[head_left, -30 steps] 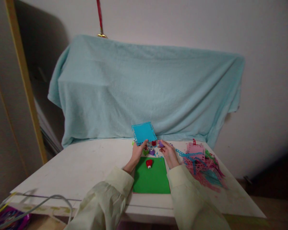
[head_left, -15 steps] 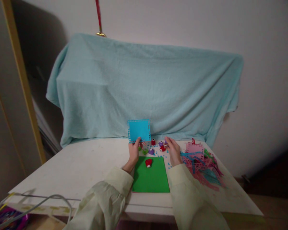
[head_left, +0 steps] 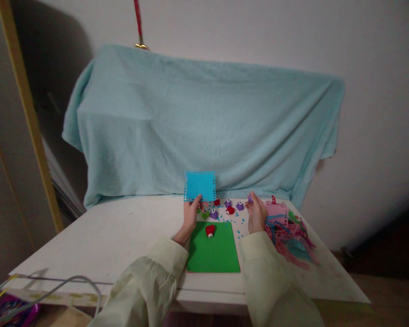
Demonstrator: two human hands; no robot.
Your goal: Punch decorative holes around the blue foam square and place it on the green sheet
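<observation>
My left hand [head_left: 191,214] pinches the lower edge of a blue sheet of paper [head_left: 200,186], held upright above the table. Rows of small punched holes run along the sheet's borders. My right hand [head_left: 257,213] is closed round a small purple craft punch [head_left: 250,198], mostly covered by the fingers. Between the hands stand more small punches: a purple punch [head_left: 239,206], a red punch [head_left: 230,210] and a green punch [head_left: 205,215] among them. Another red punch [head_left: 210,230] rests on a green square sheet [head_left: 213,254] between my forearms.
Blue paper bits [head_left: 238,221] are scattered on the white table [head_left: 122,240]. At the right lies a heap of pink, blue and green punched paper strips [head_left: 293,243]. A light blue cloth [head_left: 204,118] hangs behind. A grey cable [head_left: 78,278] loops at the front left.
My right hand has moved to the right, away from the punches, and a purple punch now shows in its fingers. The blue paper has shifted slightly right with my left hand.
</observation>
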